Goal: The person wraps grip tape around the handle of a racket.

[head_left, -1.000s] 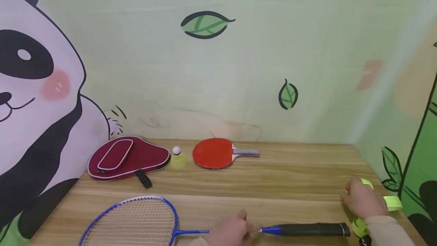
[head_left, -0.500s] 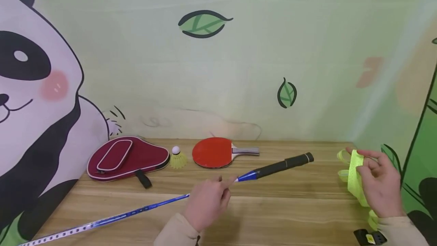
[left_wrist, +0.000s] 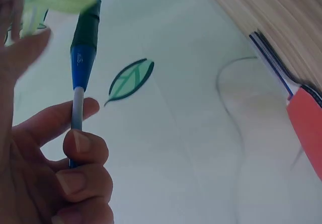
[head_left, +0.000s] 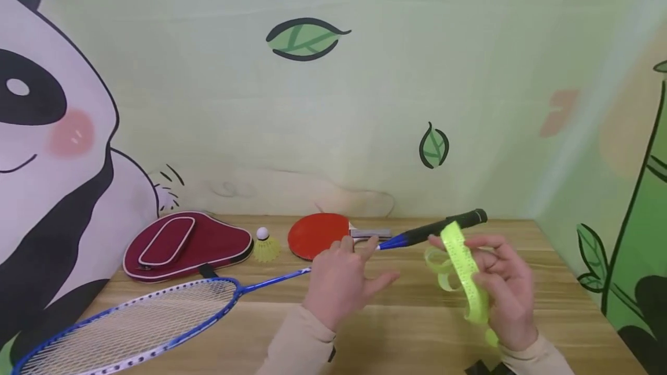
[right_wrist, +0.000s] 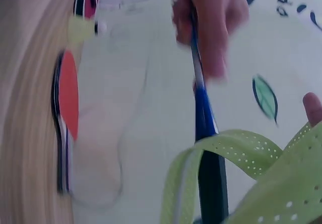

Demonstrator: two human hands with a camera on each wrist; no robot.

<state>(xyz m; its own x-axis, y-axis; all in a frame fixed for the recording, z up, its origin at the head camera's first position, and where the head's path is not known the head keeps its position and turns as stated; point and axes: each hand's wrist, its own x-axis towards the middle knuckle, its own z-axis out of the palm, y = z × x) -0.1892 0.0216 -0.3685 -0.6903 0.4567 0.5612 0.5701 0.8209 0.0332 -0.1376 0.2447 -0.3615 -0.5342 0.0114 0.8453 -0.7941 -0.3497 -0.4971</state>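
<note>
A blue badminton racket (head_left: 239,291) is raised over the table, its head toward the lower left and its black handle (head_left: 424,231) pointing right. My left hand (head_left: 341,282) grips the shaft; in the left wrist view, curled fingers (left_wrist: 83,181) wrap it below the blue cone. My right hand (head_left: 510,291) pinches a strip of yellow-green perforated grip tape (head_left: 464,274) between thumb and fingers, close to the racket handle. The tape hangs in loose curls, and in the right wrist view the tape (right_wrist: 287,183) overlaps the black handle.
Along the back of the wooden table (head_left: 417,328) lie a maroon paddle case (head_left: 219,242), a yellow shuttlecock (head_left: 267,249) and a red table tennis paddle (head_left: 315,235). A green cloth backdrop with a panda (head_left: 57,207) rises behind and beside the table.
My left hand has lifted the racket from the table and tilted its handle up to the right. My right hand has raised the grip tape and carried it left to the handle.
</note>
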